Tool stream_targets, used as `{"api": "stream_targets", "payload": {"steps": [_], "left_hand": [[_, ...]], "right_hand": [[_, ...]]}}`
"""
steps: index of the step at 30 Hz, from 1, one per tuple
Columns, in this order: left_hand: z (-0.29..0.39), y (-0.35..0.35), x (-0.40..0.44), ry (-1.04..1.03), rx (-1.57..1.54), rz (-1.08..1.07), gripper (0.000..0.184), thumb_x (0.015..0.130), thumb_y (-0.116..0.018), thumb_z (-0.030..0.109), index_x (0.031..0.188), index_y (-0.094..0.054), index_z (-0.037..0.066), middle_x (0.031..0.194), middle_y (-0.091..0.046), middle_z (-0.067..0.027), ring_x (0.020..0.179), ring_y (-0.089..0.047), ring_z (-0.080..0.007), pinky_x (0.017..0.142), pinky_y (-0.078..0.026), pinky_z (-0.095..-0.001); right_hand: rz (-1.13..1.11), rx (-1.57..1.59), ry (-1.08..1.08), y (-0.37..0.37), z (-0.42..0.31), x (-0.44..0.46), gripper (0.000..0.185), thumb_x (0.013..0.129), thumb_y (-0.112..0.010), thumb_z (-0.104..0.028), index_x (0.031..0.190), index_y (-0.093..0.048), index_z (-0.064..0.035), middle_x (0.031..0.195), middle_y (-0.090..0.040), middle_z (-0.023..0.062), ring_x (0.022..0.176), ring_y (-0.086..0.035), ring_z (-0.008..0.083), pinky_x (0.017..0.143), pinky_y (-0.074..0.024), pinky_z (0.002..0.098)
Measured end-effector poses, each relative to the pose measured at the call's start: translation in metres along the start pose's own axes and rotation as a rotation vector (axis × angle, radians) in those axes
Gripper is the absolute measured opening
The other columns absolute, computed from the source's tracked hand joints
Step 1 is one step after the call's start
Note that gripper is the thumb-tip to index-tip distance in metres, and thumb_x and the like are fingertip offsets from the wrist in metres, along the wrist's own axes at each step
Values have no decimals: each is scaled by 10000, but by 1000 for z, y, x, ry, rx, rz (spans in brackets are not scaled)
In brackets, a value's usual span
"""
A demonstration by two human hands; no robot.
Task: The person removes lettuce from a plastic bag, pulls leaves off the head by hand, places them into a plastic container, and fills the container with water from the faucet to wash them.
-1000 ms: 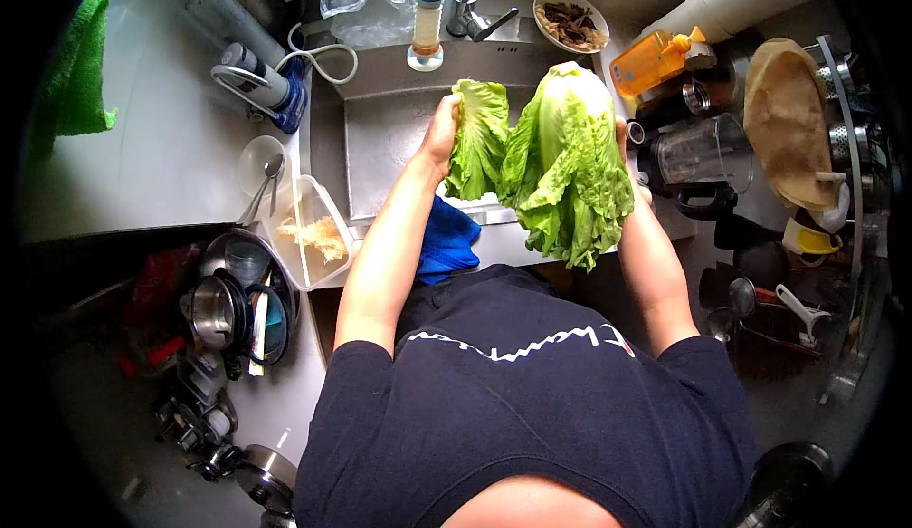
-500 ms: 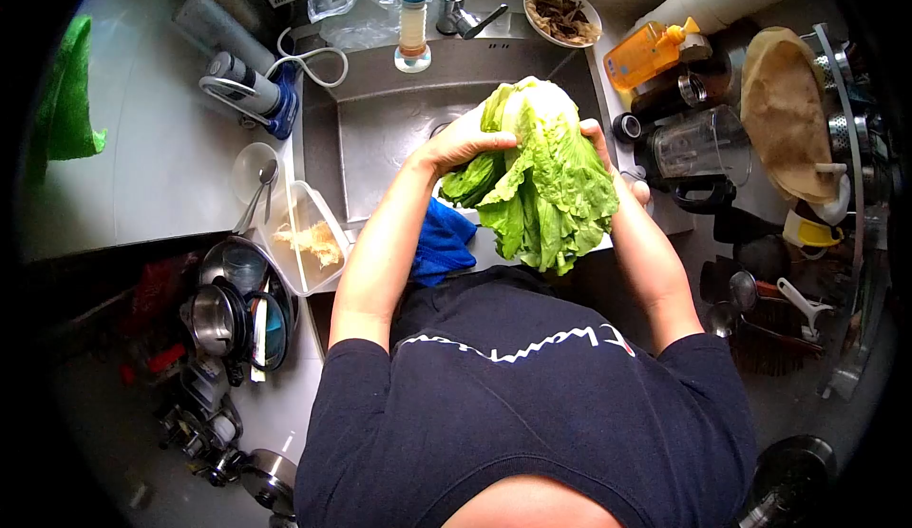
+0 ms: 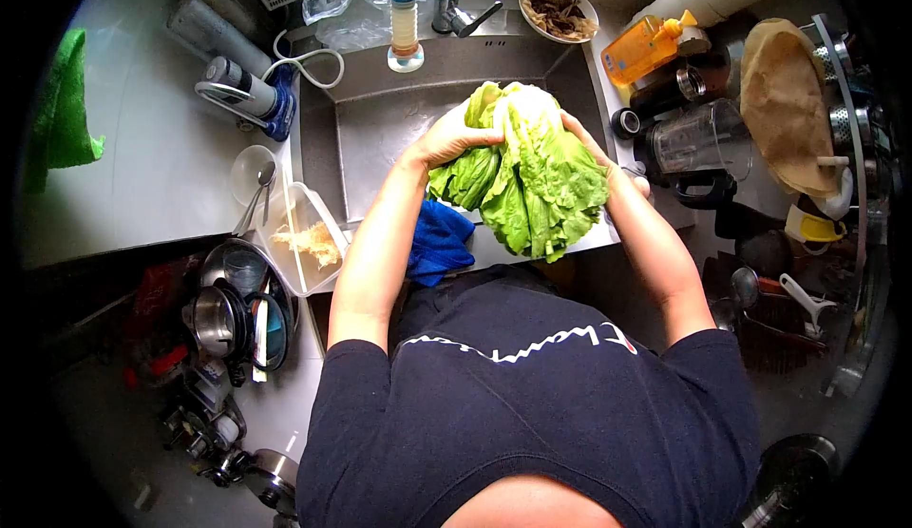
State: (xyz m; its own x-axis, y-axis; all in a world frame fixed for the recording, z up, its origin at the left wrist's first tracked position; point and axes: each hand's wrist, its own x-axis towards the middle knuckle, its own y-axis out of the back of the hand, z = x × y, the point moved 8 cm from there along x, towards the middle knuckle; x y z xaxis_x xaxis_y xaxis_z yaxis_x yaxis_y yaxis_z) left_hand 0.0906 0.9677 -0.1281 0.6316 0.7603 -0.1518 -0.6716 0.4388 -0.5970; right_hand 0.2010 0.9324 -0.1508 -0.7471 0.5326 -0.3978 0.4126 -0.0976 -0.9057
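Note:
A head of lettuce [image 3: 541,172] with loose green outer leaves is held up over the front edge of the sink [image 3: 380,138]. Its pale base points away from me, and the leaves hang toward my body. My left hand [image 3: 456,138] grips its left side, thumb lying across the leaves. At the right side, my right hand [image 3: 587,140] is closed around it, with most fingers hidden behind the leaves. Below the left forearm, a blue cloth [image 3: 440,241] drapes over the counter edge.
A faucet [image 3: 405,29] overhangs the sink's far side. Behind right stands a bowl of brown scraps [image 3: 559,12]. An orange bottle [image 3: 644,50] and a blender jug [image 3: 703,143] are on the right. A plastic container [image 3: 302,205] sits left, near a bowl of pans [image 3: 245,267].
Both hands have shifted the lettuce slightly left and turned it a little. Its leaves spread differently, and my right hand has slid higher along its side.

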Motion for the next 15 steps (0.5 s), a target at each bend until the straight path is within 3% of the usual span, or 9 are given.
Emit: {"api": "stream_targets", "payload": {"steps": [2,4,6,8,10,12,15], "left_hand": [[4,0,-2,-19,34,16,648,685,-698,77,1245,-377,34,1184,-488,-76,1082,-475,-181,946,-363,-315],[-4,9,1,6,53,69,629,691,-691,74,1238,-384,27,1178,-492,-82,1072,-482,-183,940,-368,-314],[-9,19,4,9,89,104,608,693,-689,76,1225,-400,20,1168,-499,-84,1064,-489,-183,934,-373,-314],[-11,25,5,21,167,130,583,696,-688,80,1209,-418,14,1158,-507,-83,1053,-496,-181,925,-381,-313],[-5,16,6,6,192,113,586,687,-703,92,1200,-430,17,1149,-513,-81,1046,-498,-172,919,-384,-306],[0,10,6,34,314,152,612,673,-720,105,1206,-429,26,1147,-513,-75,1043,-495,-163,916,-383,-298],[-3,8,9,43,355,153,632,664,-729,109,1212,-422,32,1145,-512,-64,1030,-496,-153,908,-382,-286]], "right_hand": [[85,3,23,11,-3,3,446,895,-418,-308,1259,-399,-50,1210,-494,112,1059,-518,220,937,-394,381],[119,-126,123,26,-14,4,409,910,-397,-273,1247,-415,-42,1199,-505,105,1059,-519,209,937,-395,364],[165,-219,15,31,-12,1,391,919,-381,-260,1236,-427,-35,1192,-512,99,1057,-519,203,932,-400,343],[173,-223,-77,23,-12,-8,535,885,-405,-421,1240,-419,-21,1190,-512,97,1051,-521,196,935,-395,324],[123,-472,-91,27,-23,-11,616,853,-423,-492,1241,-416,-14,1188,-514,99,1034,-531,193,917,-405,322],[237,-676,-31,28,-29,-16,607,830,-504,-442,1258,-397,-25,1240,-467,99,1101,-475,173,945,-364,313],[202,-726,-17,10,-27,-12,634,803,-565,-378,1293,-346,-42,1277,-419,100,1153,-411,163,981,-312,308]]}}
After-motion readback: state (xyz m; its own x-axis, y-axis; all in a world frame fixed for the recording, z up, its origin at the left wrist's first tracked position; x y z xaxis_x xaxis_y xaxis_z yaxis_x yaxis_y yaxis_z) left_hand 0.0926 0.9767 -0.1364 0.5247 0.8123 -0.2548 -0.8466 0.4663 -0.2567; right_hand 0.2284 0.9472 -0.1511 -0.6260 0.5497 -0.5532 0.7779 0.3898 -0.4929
